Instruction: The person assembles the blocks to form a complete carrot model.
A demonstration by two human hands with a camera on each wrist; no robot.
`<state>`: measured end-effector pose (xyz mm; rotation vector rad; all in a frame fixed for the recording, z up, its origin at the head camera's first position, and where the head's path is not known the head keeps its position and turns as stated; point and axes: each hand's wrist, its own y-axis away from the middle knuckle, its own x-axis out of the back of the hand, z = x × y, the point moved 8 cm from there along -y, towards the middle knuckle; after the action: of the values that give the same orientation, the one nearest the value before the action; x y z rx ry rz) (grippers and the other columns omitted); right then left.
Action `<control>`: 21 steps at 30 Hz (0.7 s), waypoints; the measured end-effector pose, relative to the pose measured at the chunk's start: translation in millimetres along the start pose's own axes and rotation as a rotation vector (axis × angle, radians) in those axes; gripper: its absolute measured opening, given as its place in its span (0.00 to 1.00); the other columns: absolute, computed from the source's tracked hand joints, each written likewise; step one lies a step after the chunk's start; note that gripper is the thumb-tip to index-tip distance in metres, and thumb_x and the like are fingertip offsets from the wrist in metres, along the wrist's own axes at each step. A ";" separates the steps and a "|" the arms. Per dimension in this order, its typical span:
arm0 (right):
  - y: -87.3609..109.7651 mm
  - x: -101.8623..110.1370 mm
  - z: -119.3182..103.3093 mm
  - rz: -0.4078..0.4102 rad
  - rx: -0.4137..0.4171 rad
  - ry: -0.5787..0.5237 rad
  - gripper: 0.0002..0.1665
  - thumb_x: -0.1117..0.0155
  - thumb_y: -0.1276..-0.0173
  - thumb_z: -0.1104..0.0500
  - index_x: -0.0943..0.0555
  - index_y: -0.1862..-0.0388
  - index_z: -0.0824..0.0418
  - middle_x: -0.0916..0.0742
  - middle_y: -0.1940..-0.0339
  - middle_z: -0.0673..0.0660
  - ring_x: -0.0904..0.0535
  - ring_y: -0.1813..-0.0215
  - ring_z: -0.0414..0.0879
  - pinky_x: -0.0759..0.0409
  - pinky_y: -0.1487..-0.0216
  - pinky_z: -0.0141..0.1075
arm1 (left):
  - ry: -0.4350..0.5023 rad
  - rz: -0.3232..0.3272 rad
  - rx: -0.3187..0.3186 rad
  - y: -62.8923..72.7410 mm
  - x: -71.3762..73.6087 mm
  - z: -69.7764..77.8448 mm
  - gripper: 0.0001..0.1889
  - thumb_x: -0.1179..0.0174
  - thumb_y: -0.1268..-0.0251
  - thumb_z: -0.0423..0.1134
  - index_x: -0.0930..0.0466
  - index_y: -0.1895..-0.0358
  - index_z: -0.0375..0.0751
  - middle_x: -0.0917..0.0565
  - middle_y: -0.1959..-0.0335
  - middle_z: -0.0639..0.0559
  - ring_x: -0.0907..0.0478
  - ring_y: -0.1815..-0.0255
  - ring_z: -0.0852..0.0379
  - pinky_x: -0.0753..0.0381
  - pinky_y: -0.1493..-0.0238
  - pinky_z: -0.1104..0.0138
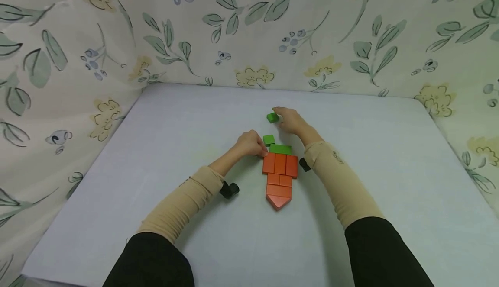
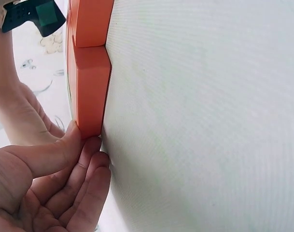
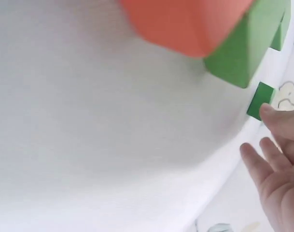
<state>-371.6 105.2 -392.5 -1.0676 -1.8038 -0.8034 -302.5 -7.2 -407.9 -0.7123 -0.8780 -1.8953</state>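
Note:
Orange blocks (image 1: 280, 164) lie fitted together on the white table, the lowest piece tapering to a point toward the person. A green rectangular block (image 1: 280, 149) adjoins their far side, with a small green block (image 1: 269, 140) just beyond its left end. My left hand (image 1: 251, 143) is at the far left corner of the orange group. Its thumb and loosely bent fingertips touch the end of an orange block (image 2: 92, 92) in the left wrist view. Farther back, my right hand (image 1: 292, 120) pinches another small green block (image 1: 272, 117) between thumb and forefinger, other fingers spread.
White table surface (image 1: 187, 122) surrounds the blocks. Beyond its back edge hangs a floral cloth (image 1: 249, 40), which also runs down the sides. Black devices (image 1: 229, 190) are strapped under the wrists, close to the blocks on the right.

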 end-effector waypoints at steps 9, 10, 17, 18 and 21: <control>-4.2 -10.9 -6.4 -0.097 -0.043 0.155 0.28 0.55 0.30 0.73 0.33 0.30 0.71 0.28 0.32 0.68 0.35 0.31 0.59 0.40 0.30 0.46 | -0.011 -0.004 -0.024 1.3 -1.5 2.2 0.07 0.30 0.42 0.38 0.10 0.64 0.38 0.12 0.68 0.49 0.26 0.75 0.61 0.31 0.71 0.71; -4.5 -9.7 -7.2 -0.077 -0.038 0.168 0.26 0.52 0.30 0.73 0.29 0.34 0.72 0.24 0.36 0.68 0.31 0.34 0.59 0.36 0.33 0.46 | -0.010 -0.003 -0.025 1.6 -1.3 2.1 0.07 0.30 0.42 0.38 0.10 0.64 0.38 0.12 0.68 0.49 0.26 0.75 0.61 0.31 0.72 0.71; 1.5 -1.5 -8.5 -0.009 -0.023 0.107 0.15 0.42 0.33 0.68 0.19 0.49 0.74 0.16 0.51 0.68 0.26 0.54 0.55 0.27 0.50 0.46 | -0.009 0.007 -0.023 2.6 0.1 2.0 0.07 0.30 0.42 0.38 0.10 0.65 0.39 0.12 0.69 0.50 0.27 0.75 0.61 0.32 0.72 0.71; 3.3 0.3 -7.9 0.004 -0.024 0.081 0.15 0.41 0.34 0.68 0.18 0.50 0.74 0.16 0.53 0.68 0.26 0.55 0.55 0.27 0.50 0.46 | -0.007 0.007 -0.021 2.6 0.2 1.8 0.07 0.30 0.42 0.38 0.10 0.65 0.39 0.12 0.69 0.50 0.27 0.75 0.61 0.32 0.71 0.71; 10.5 6.5 -3.9 0.050 -0.038 -0.008 0.18 0.38 0.37 0.65 0.18 0.50 0.74 0.15 0.53 0.68 0.23 0.54 0.55 0.25 0.49 0.47 | -0.010 0.006 -0.017 2.7 0.8 1.7 0.07 0.30 0.42 0.39 0.10 0.64 0.39 0.12 0.69 0.50 0.27 0.74 0.61 0.31 0.71 0.70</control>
<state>-362.5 108.6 -384.0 -1.1376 -1.7676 -0.8073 -300.3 -7.2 -405.5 -0.7343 -0.8666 -1.8976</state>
